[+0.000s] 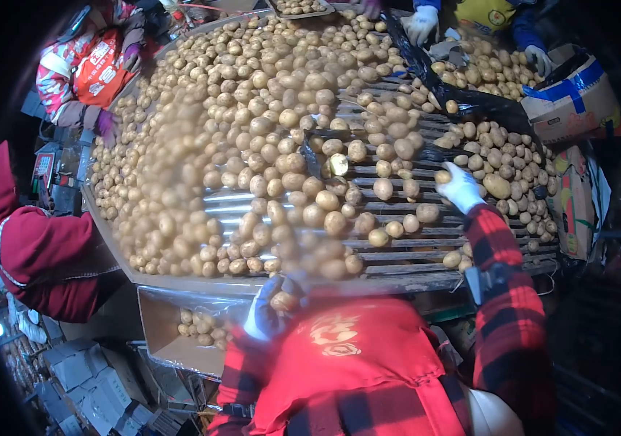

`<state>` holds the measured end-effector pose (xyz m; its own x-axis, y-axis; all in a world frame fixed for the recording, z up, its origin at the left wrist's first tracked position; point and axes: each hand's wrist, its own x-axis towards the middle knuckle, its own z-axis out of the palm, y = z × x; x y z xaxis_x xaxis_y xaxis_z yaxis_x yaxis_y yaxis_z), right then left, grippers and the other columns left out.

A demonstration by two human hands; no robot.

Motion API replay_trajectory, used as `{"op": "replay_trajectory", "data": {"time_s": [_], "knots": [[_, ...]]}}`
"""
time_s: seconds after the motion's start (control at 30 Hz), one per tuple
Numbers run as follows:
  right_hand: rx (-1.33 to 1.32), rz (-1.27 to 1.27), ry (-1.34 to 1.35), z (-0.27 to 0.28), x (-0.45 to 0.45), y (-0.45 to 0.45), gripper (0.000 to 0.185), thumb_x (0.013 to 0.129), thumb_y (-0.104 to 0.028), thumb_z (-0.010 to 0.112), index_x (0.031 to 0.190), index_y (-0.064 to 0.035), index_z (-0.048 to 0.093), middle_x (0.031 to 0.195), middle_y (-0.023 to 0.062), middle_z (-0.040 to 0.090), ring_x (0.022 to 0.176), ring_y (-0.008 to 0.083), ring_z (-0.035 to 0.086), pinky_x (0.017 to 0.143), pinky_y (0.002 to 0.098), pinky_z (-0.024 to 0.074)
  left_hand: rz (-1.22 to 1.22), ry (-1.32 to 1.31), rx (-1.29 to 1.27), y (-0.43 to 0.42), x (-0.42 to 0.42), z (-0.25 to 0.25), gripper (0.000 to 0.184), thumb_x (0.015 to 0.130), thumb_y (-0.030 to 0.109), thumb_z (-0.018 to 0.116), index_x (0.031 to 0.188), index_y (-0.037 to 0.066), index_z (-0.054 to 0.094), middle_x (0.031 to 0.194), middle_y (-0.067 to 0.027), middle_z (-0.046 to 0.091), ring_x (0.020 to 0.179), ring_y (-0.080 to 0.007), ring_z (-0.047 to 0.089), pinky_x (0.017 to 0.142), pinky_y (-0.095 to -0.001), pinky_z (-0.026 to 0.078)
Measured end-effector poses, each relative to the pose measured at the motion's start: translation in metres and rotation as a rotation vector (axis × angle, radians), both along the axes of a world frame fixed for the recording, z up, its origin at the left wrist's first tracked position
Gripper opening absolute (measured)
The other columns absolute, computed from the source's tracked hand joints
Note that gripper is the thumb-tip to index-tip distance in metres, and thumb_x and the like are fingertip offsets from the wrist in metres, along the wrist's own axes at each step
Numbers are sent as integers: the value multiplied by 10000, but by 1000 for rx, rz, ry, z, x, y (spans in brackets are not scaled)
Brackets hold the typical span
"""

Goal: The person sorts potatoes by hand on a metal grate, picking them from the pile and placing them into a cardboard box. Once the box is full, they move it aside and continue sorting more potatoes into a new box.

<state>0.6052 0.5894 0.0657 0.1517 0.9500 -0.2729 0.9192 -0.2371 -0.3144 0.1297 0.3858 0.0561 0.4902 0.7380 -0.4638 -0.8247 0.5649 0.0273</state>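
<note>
My left hand (270,309), in a white and blue glove, is closed around a potato (283,301) near the table's front edge, beside a plastic-lined cardboard box (159,328). Several potatoes (201,327) lie in that box. Out over the right part of the slatted table (426,256), my right hand (459,187), in a white glove, has its fingers on a small potato (442,176). A large heap of potatoes (252,87) covers the left and middle of the slats. Another pile (503,163) lies to the right of my right hand.
Co-workers stand around the table: one at the upper left (96,69), one in dark red (49,251) at the left, and one at the upper right with gloved hands (421,25). A cardboard box with blue tape (572,102) stands at the right. Black plastic (477,102) lies across the slats.
</note>
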Motion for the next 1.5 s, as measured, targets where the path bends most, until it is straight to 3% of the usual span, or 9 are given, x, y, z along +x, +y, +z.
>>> {"op": "replay_trajectory", "data": {"time_s": [0.1,0.23,0.33,0.47,0.53,0.6,1.0,1.23,1.5], "knots": [[-95,111,45,32,6,-39,589,747,-255,753,1313,-154,620,1322,164,632,1252,320,586,1031,398,483,42,448,89,-15,5,3,257,1005,218,576,1196,65,655,1274,-119,645,1047,-250,620,827,-374,559],[-296,456,-156,59,-32,-50,552,749,-259,736,1287,-212,623,1557,181,394,1317,418,507,1088,455,446,101,-149,-116,-4,5,8,341,991,133,568,1330,110,592,1372,-119,603,1237,-282,590,919,-392,553],[-448,255,606,19,-9,-19,482,833,-249,776,1267,-107,619,1265,111,623,1106,235,620,943,368,517,-54,694,558,-2,22,6,433,983,77,556,1409,108,488,1482,-159,485,1338,-300,508,972,-399,528],[-667,-291,986,73,-42,-50,492,934,-356,680,1361,-132,582,1224,44,628,1000,170,596,812,288,503,0,391,716,-3,31,-18,477,986,59,528,1450,95,426,1521,-166,430,1366,-303,478,975,-395,525],[-577,-269,1032,69,-60,-68,582,942,-467,645,1420,-159,524,1272,43,610,1036,187,622,755,308,510,-133,892,1190,12,37,0,450,1008,76,501,1450,91,421,1541,-155,393,1370,-310,475,991,-396,520],[-604,-309,1272,46,-71,-77,586,936,-449,675,1414,-155,509,1271,51,612,1043,201,647,715,305,529,-257,255,321,33,54,9,460,1018,198,536,1457,112,430,1523,-156,402,1328,-272,513,1008,-331,501],[-673,-19,1573,-16,-105,-49,550,963,-277,643,1429,-30,487,1307,83,615,1152,209,617,932,327,549,-454,1539,888,148,157,-53,511,896,219,576,1385,77,534,1134,-199,664,1013,-314,666,866,-396,546],[-659,23,1689,4,-98,-21,572,983,-349,579,1432,-11,473,1278,138,626,1116,257,632,941,385,540,-92,761,533,113,94,77,428,921,233,620,1322,96,560,1045,-77,565,811,-169,577,688,-314,509],[-1185,768,1435,74,-319,-77,590,951,-319,572,1445,-16,458,1264,135,612,1128,231,606,963,343,519,410,550,444,-71,-16,35,534,951,219,642,1424,23,487,1340,-118,589,1115,-198,619,942,-334,484]]}}
